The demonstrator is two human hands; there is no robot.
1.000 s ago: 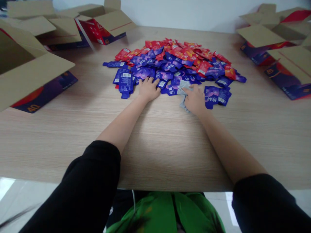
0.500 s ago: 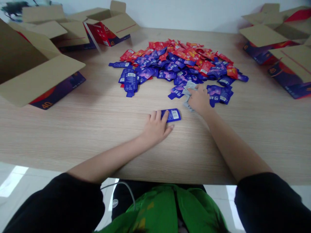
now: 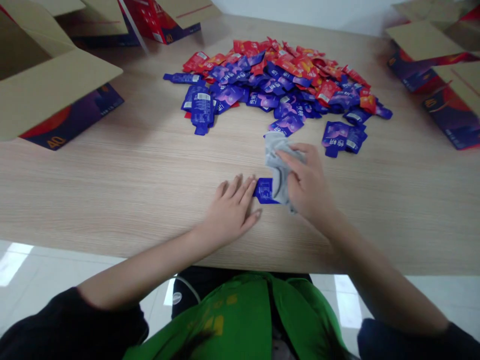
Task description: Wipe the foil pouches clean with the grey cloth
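Note:
A blue pouch (image 3: pixel 264 190) lies flat on the table in front of me. My left hand (image 3: pixel 230 210) rests at its left end, palm down with the fingers extended, fingertips touching the pouch edge. Bunched in my right hand (image 3: pixel 309 182) is a grey cloth (image 3: pixel 278 155), which covers the right part of the pouch. Behind the cloth is another blue pouch (image 3: pixel 287 124), close to the front of a heap of blue and red pouches (image 3: pixel 270 85).
Open cartons stand at the left (image 3: pixel 75 112) and right (image 3: pixel 450 115) of the wooden table (image 3: pixel 131 200). Two or more blue pouches (image 3: pixel 335 136) lie apart, right of the cloth. Another carton (image 3: pixel 183 31) stands at the back left.
My right hand has come nearer to me with the cloth, from the heap's front edge onto the pouch. My left hand has shifted slightly left and down. The view has tilted downward.

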